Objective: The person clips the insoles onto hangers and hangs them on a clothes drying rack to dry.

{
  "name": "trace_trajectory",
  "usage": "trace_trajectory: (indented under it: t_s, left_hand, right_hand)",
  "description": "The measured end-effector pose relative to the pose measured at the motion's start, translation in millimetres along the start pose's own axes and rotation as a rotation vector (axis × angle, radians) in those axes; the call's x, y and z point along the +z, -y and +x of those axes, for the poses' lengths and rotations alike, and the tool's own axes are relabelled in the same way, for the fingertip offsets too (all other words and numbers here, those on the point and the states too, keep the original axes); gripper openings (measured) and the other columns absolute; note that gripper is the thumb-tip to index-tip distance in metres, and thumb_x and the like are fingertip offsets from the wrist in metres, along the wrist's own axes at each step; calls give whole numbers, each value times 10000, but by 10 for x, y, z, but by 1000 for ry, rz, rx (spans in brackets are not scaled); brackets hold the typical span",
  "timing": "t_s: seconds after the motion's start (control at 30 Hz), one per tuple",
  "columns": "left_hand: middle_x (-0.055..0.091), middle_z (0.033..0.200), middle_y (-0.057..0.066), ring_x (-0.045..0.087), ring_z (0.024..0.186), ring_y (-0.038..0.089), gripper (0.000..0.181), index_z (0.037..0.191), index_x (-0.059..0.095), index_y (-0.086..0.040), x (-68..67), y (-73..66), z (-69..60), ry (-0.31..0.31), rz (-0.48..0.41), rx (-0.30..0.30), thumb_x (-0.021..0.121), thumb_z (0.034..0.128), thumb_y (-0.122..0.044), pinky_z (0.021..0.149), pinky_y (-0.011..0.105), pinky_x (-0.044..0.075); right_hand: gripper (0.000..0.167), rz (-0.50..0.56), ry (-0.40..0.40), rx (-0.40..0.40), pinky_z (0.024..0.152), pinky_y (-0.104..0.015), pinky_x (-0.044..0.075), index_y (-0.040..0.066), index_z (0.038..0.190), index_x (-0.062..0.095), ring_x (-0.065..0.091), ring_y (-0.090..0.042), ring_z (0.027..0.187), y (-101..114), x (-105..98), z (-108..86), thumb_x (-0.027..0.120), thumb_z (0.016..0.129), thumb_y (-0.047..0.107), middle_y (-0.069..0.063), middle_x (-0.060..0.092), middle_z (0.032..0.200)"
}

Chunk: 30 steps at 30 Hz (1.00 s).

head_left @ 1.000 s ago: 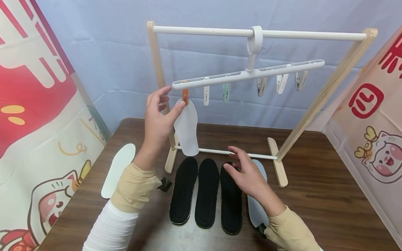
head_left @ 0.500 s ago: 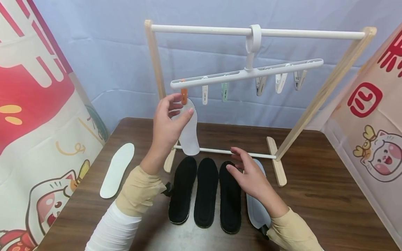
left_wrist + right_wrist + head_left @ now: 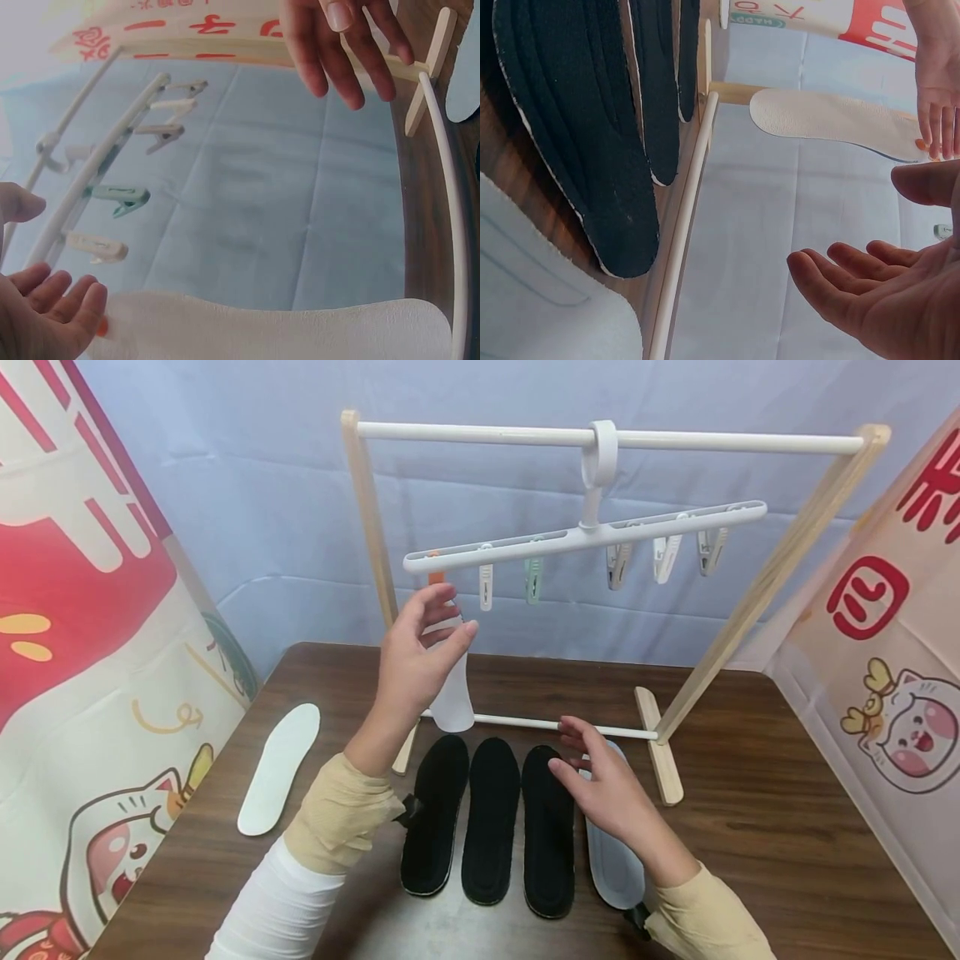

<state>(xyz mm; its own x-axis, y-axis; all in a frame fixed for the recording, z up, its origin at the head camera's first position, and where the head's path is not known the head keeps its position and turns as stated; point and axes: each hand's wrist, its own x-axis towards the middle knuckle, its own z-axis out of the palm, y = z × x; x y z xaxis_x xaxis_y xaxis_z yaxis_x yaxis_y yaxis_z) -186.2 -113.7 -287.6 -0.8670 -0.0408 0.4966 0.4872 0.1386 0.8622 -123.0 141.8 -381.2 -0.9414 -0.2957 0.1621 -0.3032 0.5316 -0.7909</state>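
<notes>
A white insole hangs from an orange clip at the left end of a white clip hanger. In front of its upper part is my left hand, fingers loosely bent and apart, holding nothing. The right wrist view also shows the hanging insole. My right hand, relaxed and empty, hovers above a light blue insole and beside a black insole. Beyond the left fingers in the left wrist view are a cream clip and a green clip, both holding nothing.
Two more black insoles lie on the brown table, and a white insole lies at its left. The wooden rack's white top rod carries the hanger. Several other clips hang from the hanger.
My left hand has moved right and slightly down, from beside the orange clip to in front of the hanging insole. The right hand has shifted slightly right. The hanging insole stays on its clip.
</notes>
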Motion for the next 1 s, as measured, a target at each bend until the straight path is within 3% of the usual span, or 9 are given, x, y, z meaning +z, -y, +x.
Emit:
trace_trajectory:
  t_s: [0.53,1.0]
  left_hand:
    - [585,1422,74,595,1275,200,505,1422,528,-53,38,-20,46,10,32,18,698,957,-152,1036,351,492]
    - [588,1423,77,593,1281,179,472,1413,537,-57,55,-19,87,19,48,21,677,973,-156,1042,361,491]
  right_hand:
    - [594,-33,-6,44,1058,-533,446,31,1537,324,479,-362,1367,-72,-93,-119,595,1038,204,-189,443,1521]
    - [544,-55,-44,37,1014,-518,480,-17,1490,382,539,-396,1301,-196,-192,-234,616,1019,125,-231,515,1448]
